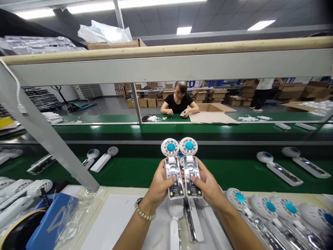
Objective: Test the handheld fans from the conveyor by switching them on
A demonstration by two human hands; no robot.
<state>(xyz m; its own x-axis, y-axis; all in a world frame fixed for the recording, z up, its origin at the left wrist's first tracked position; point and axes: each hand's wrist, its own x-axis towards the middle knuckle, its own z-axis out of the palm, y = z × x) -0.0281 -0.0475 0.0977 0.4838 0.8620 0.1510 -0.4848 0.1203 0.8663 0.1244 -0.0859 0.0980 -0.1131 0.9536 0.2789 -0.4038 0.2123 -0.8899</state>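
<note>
Side by side in front of me are two white devices, each with a round head, a blue centre and a clear body showing a circuit board. My left hand (161,182) is closed round the left device (174,178), thumb on its body. The right device (191,177) is gripped by my right hand (207,181), thumb also on the clear body. Their heads touch or nearly touch. Part of another blue-centred device shows behind them, mostly hidden. Below my hands, white devices (175,231) lie on the table (109,215).
A green conveyor belt (135,170) carries similar devices. More devices (270,208) lie at the right. At the left stand a blue bin (49,222) and a slanted metal post (52,132). Across the belt a person (179,102) sits handling a small white part.
</note>
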